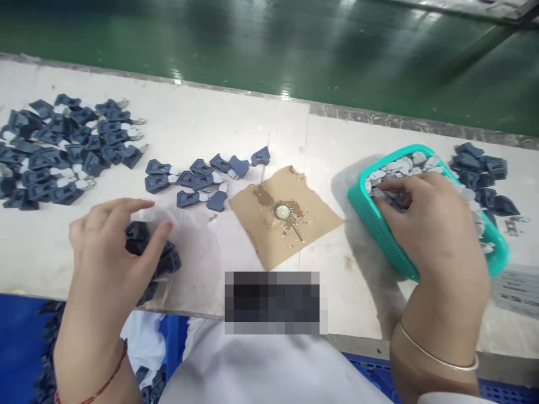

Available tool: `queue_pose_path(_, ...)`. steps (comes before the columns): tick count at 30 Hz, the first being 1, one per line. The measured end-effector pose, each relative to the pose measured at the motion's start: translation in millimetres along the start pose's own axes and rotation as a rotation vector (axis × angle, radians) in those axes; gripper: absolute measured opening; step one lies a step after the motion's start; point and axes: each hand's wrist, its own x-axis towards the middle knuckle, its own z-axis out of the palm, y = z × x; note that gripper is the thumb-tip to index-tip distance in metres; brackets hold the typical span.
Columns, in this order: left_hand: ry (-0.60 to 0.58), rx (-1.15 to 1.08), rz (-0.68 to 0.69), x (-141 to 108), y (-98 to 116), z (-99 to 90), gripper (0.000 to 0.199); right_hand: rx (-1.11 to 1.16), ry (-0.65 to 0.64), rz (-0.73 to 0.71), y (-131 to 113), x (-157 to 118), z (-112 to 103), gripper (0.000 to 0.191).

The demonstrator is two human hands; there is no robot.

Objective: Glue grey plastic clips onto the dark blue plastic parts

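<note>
My left hand hovers over a small heap of dark blue moulded pieces at the table's near edge. Its thumb and forefinger are spread, with dark pieces showing in the gap between them. On the right, my right hand reaches into a teal basket of small whitish pieces. There the thumb and forefinger tips come close together among the pieces; what they pinch is too small to make out. Between the hands lies a brown cardboard square bearing a small round cap and wet splashes.
A large pile of dark blue pieces with pale tabs covers the far left. A loose group lies left of the cardboard. More dark pieces sit behind the basket. Beyond the white table runs a green surface.
</note>
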Motion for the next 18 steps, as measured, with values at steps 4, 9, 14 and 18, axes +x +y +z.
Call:
queue_pose_path(4, -0.105, 0.111, 0.093, -19.1, -28.2, -6.1, 0.041, -0.034, -0.004, 0.003, 1.0, 0.0, -1.1, 0.011)
queue_pose_path(9, -0.131, 0.198, 0.203, -34.1, -34.6, 0.8, 0.036, 0.128, 0.07, 0.126, 1.1, -0.6, -3.5, 0.006)
queue_pose_path(14, -0.113, 0.232, 0.153, -34.3, -24.3, 1.4, 0.041, 0.524, 0.184, 0.166, -19.1, -6.5, -9.3, 0.005)
queue_pose_path(18, -0.096, 0.25, 0.243, -27.3, -28.4, -3.7, 0.048, 1.032, 0.099, 0.083, -45.3, -11.9, -12.4, 0.005)
